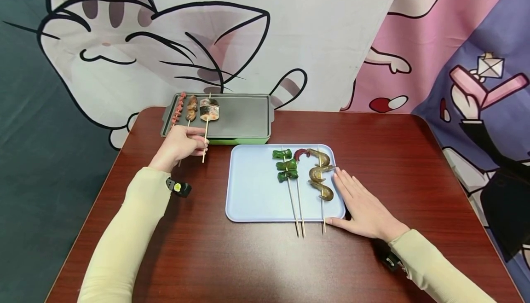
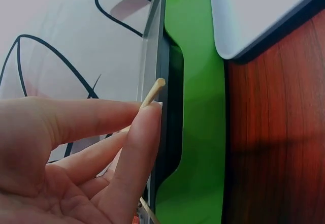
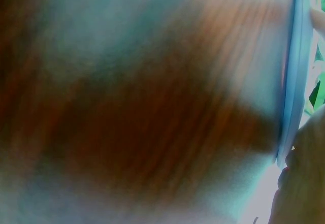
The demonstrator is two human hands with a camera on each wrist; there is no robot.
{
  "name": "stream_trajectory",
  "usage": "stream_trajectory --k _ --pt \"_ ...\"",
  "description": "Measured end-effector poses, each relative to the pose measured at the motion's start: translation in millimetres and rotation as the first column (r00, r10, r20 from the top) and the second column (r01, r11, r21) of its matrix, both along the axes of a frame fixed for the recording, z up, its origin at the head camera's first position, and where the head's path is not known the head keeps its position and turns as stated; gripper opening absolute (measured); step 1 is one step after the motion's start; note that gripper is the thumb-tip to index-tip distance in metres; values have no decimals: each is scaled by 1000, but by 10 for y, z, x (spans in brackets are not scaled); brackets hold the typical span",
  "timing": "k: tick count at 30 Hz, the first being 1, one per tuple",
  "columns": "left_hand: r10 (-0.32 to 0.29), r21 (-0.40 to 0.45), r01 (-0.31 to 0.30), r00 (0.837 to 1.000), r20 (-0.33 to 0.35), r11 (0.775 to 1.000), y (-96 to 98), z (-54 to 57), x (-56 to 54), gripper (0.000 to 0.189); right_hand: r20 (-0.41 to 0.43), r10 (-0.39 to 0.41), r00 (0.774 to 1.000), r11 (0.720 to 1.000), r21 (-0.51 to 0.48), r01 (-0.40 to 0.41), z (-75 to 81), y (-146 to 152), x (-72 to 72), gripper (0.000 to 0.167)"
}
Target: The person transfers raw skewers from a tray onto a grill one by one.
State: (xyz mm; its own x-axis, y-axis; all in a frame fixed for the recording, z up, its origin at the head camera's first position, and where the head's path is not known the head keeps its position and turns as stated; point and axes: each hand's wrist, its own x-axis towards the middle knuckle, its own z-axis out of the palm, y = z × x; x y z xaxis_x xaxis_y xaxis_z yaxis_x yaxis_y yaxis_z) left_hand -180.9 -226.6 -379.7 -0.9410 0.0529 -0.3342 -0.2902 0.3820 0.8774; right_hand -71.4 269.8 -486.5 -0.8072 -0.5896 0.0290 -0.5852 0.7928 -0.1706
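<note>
Between thumb and fingers, my left hand [image 1: 186, 143] pinches the wooden stick of a skewer [image 1: 209, 109] with a thick, dark-edged fish-like chunk, which overlaps the grey grill plate [image 1: 244, 116]. In the left wrist view the stick's end [image 2: 159, 83] pokes out past the fingertips. To its left on the plate lie a brown meat skewer [image 1: 192, 108] and a red skewer [image 1: 179, 108]. My right hand [image 1: 366, 205] rests with straight fingers at the right edge of the light blue tray [image 1: 252, 188]. On that tray are a green pepper skewer [image 1: 286, 166], a dark red curled piece [image 1: 301, 154] on a stick and a shrimp skewer [image 1: 319, 174].
The grill's green base [image 2: 203, 122] stands at the back of the brown table [image 1: 190, 247], just behind the tray. Several stick ends jut over the tray's front rim. A cat-printed cloth [image 1: 323, 40] hangs behind the table.
</note>
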Motion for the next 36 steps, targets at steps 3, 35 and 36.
stream_trajectory --k 3,35,36 --pt "-9 -36 9 1000 -5 999 -15 -11 -17 50 -1 0 1000 1000 -2 0 -3 0 0 116" --pt "-20 -280 -24 988 -152 960 -3 199 147 52 -19 10 1000 1000 -15 -10 -25 11 -10 116" --pt "-21 -275 -24 987 -160 961 9 210 162 53 -18 9 1000 1000 -14 -9 -26 11 -9 116"
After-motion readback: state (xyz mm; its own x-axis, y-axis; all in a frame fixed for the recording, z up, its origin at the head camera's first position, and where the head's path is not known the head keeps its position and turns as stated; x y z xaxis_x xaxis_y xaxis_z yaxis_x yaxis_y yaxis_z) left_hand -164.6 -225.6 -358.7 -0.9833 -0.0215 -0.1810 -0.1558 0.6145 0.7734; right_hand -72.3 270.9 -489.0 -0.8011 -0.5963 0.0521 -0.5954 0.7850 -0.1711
